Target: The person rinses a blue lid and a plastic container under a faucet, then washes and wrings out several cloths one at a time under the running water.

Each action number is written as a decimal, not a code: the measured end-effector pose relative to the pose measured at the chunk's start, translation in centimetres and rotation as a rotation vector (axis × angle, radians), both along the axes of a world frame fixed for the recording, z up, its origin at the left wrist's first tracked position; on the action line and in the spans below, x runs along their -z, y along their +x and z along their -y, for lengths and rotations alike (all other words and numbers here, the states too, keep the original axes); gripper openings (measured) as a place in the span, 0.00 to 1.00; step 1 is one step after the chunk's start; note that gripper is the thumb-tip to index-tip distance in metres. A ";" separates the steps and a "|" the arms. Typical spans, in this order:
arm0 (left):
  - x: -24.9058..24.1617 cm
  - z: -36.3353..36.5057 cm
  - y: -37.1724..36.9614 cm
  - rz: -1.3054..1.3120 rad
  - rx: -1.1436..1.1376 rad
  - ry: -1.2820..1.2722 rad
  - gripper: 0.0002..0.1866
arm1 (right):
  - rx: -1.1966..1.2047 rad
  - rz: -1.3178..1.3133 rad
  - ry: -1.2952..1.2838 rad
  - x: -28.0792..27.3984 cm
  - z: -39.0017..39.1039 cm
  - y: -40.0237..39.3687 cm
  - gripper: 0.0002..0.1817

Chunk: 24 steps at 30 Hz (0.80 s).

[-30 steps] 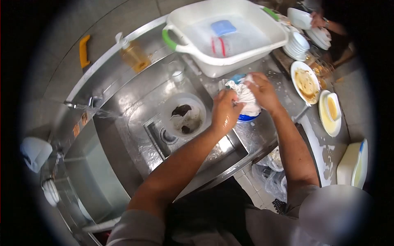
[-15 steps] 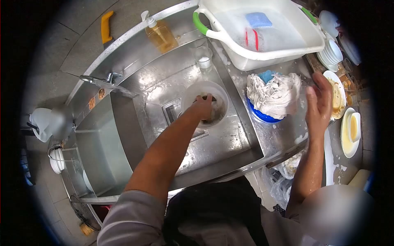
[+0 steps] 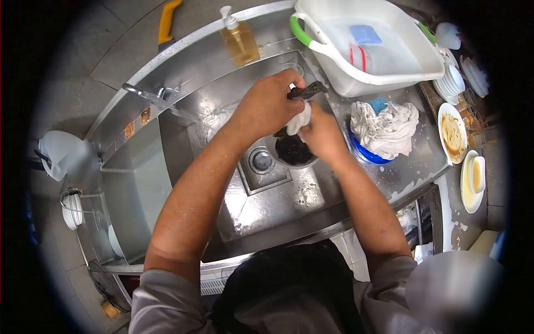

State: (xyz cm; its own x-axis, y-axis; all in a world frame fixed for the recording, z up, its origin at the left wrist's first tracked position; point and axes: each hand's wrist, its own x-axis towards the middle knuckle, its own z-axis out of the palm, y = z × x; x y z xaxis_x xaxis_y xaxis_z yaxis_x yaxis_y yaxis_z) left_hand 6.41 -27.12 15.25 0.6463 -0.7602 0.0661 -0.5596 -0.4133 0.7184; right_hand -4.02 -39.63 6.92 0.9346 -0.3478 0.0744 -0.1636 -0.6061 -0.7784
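Above the sink (image 3: 211, 214), my left hand (image 3: 267, 108) is closed around a twisted cloth, whose dark, grimy end (image 3: 311, 90) sticks out past the fingers. My right hand (image 3: 322, 136) grips the whitish lower part of the same cloth (image 3: 298, 119). Just below both hands sits a round container (image 3: 300, 165) with dark liquid in it; its rim is partly hidden by my hands. A drinking glass (image 3: 292, 60) stands behind my left hand, mostly covered. To the right, a heap of whitish rags (image 3: 384, 131) rests on a blue container (image 3: 370, 156).
A white tub (image 3: 356, 86) with green handles holds soapy water and a blue sponge (image 3: 365, 34). A soap dispenser (image 3: 240, 43) and a faucet (image 3: 147, 93) line the back edge. Left is a water-filled basin (image 3: 136, 192). Dirty plates (image 3: 453, 136) and stacked bowls (image 3: 451, 80) stand at right.
My left hand has lifted the cloth out of the container. My right hand has come in from beside the rag heap and taken hold of it too. The view has shifted slightly.
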 end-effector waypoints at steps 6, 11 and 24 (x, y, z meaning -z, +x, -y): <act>6.1 -5.1 1.2 -0.712 -0.174 -0.026 0.27 | -0.116 0.051 0.350 -7.4 1.2 1.9 0.20; 3.2 -8.2 -0.6 -0.866 -0.045 -0.668 0.34 | -0.271 0.189 0.383 -16.1 -5.3 6.4 0.15; 22.1 -21.3 8.3 -1.275 -0.328 -1.462 0.21 | -0.294 0.558 0.172 5.8 -24.8 16.6 0.12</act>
